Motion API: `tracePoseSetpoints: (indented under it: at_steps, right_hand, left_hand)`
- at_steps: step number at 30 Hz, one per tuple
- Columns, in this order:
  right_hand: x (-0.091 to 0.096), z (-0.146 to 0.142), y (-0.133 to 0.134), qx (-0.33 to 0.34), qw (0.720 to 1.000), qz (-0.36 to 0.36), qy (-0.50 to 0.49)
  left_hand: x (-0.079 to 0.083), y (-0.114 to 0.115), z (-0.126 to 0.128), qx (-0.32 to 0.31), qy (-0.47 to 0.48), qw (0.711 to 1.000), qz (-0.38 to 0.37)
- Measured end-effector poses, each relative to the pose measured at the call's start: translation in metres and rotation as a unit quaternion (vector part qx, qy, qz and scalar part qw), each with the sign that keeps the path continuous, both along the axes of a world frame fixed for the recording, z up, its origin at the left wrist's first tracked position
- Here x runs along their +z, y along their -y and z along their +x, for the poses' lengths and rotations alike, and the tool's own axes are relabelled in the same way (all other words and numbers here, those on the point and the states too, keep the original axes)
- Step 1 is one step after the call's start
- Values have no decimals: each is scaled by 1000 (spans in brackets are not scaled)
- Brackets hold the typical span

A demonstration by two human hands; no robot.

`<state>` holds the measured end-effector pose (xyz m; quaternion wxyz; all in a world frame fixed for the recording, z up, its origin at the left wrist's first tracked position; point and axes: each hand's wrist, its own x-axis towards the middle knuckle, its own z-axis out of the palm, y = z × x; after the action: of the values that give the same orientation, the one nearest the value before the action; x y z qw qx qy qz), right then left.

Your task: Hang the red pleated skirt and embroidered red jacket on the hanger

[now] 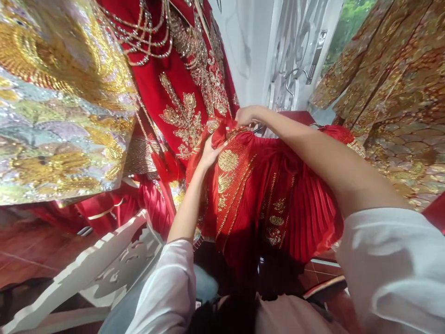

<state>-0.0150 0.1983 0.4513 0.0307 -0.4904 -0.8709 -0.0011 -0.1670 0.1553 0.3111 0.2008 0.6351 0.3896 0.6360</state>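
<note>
A red pleated skirt [288, 195] with gold embroidery hangs in front of me. My left hand [210, 153] grips the skirt's upper left edge, fingers curled into the cloth. My right hand [248, 116] is closed on the top of the skirt at its waistband, beside a black hanger clip partly hidden by the fingers. Both arms wear white sleeves. A metal hanger hook [292, 81] rises behind the right hand.
A red gown with gold beadwork [187, 79] hangs behind on the left. A gold and silver brocade garment [59, 102] fills the left side, and gold-patterned brocade [399, 93] the right. A white carved chair back [104, 260] stands below left, and a white ornate door [295, 37] behind.
</note>
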Motion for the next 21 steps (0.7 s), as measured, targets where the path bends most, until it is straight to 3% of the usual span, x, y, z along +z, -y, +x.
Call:
tracePoseSetpoints:
  at_steps: [2,4,6,8,10,12,15,17,19,21]
  right_hand:
    - [-2,0,1,-20,994,110,-3]
    - [2,2,5,-26,979,200,-25]
    - [8,6,11,-14,964,263,-43]
    - [14,12,16,7,958,279,-57]
    - [18,20,17,25,960,272,-65]
    - [17,30,14,39,964,256,-65]
    - [11,43,6,51,968,238,-53]
    - [7,50,2,63,970,231,-48]
    - [4,54,0,78,970,225,-48]
    - [4,56,0,91,971,218,-48]
  left_hand:
    - [7,38,-9,-5,35,999,-30]
    - [20,87,-11,32,50,998,-33]
    - [29,131,2,102,3,994,-25]
    - [28,155,30,153,-57,986,-22]
    - [15,157,65,127,-139,982,-28]
    - [-3,144,92,108,-189,975,-49]
    - [-11,125,104,87,-207,969,-103]
    - [6,116,95,132,-177,973,-62]
    - [35,101,82,209,-132,969,17]
    - [64,75,73,213,-118,969,34]
